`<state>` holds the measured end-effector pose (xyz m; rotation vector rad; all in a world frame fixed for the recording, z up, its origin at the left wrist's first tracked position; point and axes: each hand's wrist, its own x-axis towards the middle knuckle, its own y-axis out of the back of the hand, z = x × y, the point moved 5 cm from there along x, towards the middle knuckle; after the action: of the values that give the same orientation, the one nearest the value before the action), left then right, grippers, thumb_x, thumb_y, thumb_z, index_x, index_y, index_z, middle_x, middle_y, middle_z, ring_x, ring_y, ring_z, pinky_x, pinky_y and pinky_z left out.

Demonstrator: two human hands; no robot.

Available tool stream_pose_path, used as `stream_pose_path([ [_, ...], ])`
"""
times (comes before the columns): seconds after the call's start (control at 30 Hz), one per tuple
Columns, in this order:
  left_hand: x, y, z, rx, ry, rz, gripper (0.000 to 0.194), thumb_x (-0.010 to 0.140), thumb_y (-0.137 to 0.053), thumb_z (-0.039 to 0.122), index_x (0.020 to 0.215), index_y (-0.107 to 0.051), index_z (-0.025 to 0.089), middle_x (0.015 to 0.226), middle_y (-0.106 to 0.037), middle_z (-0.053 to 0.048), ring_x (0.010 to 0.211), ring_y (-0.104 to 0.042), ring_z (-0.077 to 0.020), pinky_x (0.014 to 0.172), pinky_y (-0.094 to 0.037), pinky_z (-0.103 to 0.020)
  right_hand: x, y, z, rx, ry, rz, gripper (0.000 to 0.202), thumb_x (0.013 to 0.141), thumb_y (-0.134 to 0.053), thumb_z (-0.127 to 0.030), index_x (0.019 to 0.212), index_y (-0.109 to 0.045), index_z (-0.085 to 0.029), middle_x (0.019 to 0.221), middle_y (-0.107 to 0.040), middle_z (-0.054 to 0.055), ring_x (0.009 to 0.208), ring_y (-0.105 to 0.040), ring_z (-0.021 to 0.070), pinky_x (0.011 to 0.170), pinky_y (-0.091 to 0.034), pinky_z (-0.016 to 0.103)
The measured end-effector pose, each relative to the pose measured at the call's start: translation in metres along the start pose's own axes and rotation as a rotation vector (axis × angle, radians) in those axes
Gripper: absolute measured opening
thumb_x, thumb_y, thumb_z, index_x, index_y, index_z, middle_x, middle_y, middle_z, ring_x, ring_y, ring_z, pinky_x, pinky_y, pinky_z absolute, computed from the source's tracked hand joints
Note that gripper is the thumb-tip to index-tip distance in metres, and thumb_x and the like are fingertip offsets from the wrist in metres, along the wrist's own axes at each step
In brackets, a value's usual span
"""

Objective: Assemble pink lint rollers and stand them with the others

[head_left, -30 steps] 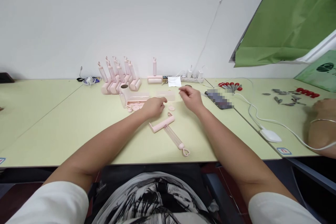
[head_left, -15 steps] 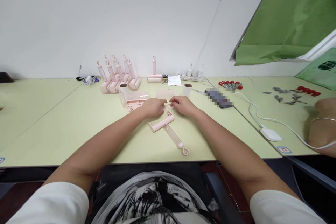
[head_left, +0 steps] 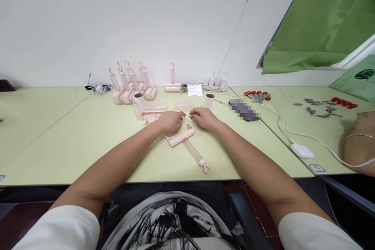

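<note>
My left hand (head_left: 172,121) is closed at its fingertips around a small pale pink piece (head_left: 183,119) low over the table. Just to its right, my right hand (head_left: 204,117) pinches a small round pink cap (head_left: 190,118) at the table surface. Nearer to me lies a pink roller frame (head_left: 181,138) with a clear handle (head_left: 193,152) ending in a heart-shaped loop (head_left: 207,169). Left of my left hand is an open pink case (head_left: 152,114). Behind the hands is a translucent cover (head_left: 184,105). Paper-cored rolls (head_left: 138,101) (head_left: 209,100) stand on both sides.
Several pink rollers (head_left: 129,90) stand at the back left, and another (head_left: 172,87) near the wall. A phone (head_left: 244,109), white cable and white adapter (head_left: 302,150) lie right. Red-handled pieces (head_left: 345,102) are farther right, near another person's arm (head_left: 361,140).
</note>
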<state>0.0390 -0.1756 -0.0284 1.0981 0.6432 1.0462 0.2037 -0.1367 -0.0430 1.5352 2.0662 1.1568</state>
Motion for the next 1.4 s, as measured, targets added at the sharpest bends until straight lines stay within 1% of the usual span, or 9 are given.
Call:
stream_pose_path([
  [0.2, -0.020, 0.011, 0.015, -0.017, -0.009, 0.073, 0.020, 0.083, -0.060, 0.037, 0.089, -0.070, 0.021, 0.099, -0.073, -0.010, 0.083, -0.066, -0.0268, 0.069, -0.045, -0.032, -0.001, 0.002, -0.002, 0.047, 0.017, 0.027, 0.023, 0.086, -0.052, -0.011, 0.095, -0.071, -0.020, 0.096, -0.078, 0.004, 0.089, -0.070, 0.0189, 0.082, -0.050, 0.031],
  [0.37, -0.039, -0.003, 0.022, -0.260, -0.060, -0.030, 0.040, 0.071, -0.074, 0.046, 0.046, -0.052, 0.023, 0.044, -0.051, 0.000, 0.040, -0.042, -0.0157, 0.045, -0.027, -0.029, 0.000, 0.002, 0.000, 0.183, 0.013, 0.086, 0.020, 0.084, -0.054, -0.016, 0.094, -0.071, -0.018, 0.090, -0.076, 0.004, 0.081, -0.069, 0.0172, 0.076, -0.051, 0.030],
  [0.53, -0.039, 0.000, 0.009, -0.368, -0.073, -0.005, 0.032, 0.083, -0.062, 0.041, 0.058, -0.055, 0.023, 0.054, -0.056, -0.001, 0.048, -0.046, -0.0167, 0.047, -0.027, -0.028, -0.002, 0.002, 0.000, 0.289, 0.024, 0.105, 0.017, 0.082, -0.056, -0.021, 0.093, -0.069, -0.019, 0.079, -0.073, 0.001, 0.071, -0.065, 0.0151, 0.071, -0.050, 0.028],
  [0.63, -0.035, 0.017, -0.005, -0.420, -0.025, 0.179, 0.030, 0.089, -0.056, 0.041, 0.066, -0.056, 0.022, 0.061, -0.058, -0.002, 0.056, -0.049, -0.0176, 0.052, -0.030, -0.027, -0.006, -0.001, -0.006, 0.393, 0.030, 0.016, 0.016, 0.084, -0.059, -0.030, 0.089, -0.069, -0.018, 0.077, -0.069, 0.001, 0.065, -0.061, 0.0133, 0.064, -0.049, 0.026],
  [0.77, -0.037, 0.036, -0.016, -0.377, -0.004, 0.483, 0.030, 0.091, -0.054, 0.039, 0.068, -0.050, 0.020, 0.070, -0.057, -0.002, 0.065, -0.050, -0.0157, 0.060, -0.035, -0.026, -0.015, -0.013, -0.020, 0.503, 0.050, -0.260, 0.029, 0.085, -0.062, -0.046, 0.088, -0.067, -0.018, 0.073, -0.065, 0.000, 0.059, -0.055, 0.0122, 0.058, -0.046, 0.026],
  [0.87, -0.040, 0.040, -0.018, -0.554, -0.009, 0.533, 0.024, 0.084, -0.064, 0.040, 0.080, -0.051, 0.020, 0.079, -0.059, 0.000, 0.062, -0.051, -0.0116, 0.058, -0.037, -0.024, -0.017, -0.013, -0.025, 0.436, 0.074, -0.261, 0.030, 0.079, -0.068, -0.046, 0.090, -0.067, -0.018, 0.067, -0.057, -0.003, 0.060, -0.052, 0.0123, 0.058, -0.042, 0.025],
  [1.0, -0.043, 0.038, -0.007, -1.053, -0.084, 0.274, 0.051, 0.076, -0.072, 0.038, 0.119, -0.048, 0.024, 0.108, -0.063, -0.005, 0.072, -0.067, -0.0151, 0.060, -0.050, -0.025, -0.019, -0.007, -0.030, 0.218, 0.126, -0.151, 0.017, 0.075, -0.066, -0.035, 0.075, -0.063, -0.018, 0.064, -0.051, -0.005, 0.061, -0.046, 0.0120, 0.058, -0.033, 0.025],
  [1.13, -0.046, 0.035, 0.006, -1.333, -0.111, -0.072, 0.050, 0.079, -0.067, 0.033, 0.125, -0.054, 0.018, 0.127, -0.063, -0.016, 0.079, -0.072, -0.0227, 0.062, -0.059, -0.035, -0.024, -0.008, -0.037, 0.200, 0.136, -0.171, 0.011, 0.073, -0.061, -0.028, 0.070, -0.060, -0.018, 0.064, -0.048, -0.004, 0.060, -0.043, 0.0117, 0.058, -0.031, 0.025],
  [1.4, -0.042, 0.019, 0.008, -1.483, -0.162, -0.226, 0.037, 0.079, -0.072, 0.029, 0.112, -0.062, 0.015, 0.124, -0.067, -0.017, 0.076, -0.074, -0.0228, 0.060, -0.060, -0.034, -0.028, -0.011, -0.047, 0.233, 0.217, -0.296, 0.044, 0.075, -0.057, -0.025, 0.118, -0.069, -0.019, 0.065, -0.045, -0.005, 0.062, -0.043, 0.0125, 0.064, -0.033, 0.025],
])
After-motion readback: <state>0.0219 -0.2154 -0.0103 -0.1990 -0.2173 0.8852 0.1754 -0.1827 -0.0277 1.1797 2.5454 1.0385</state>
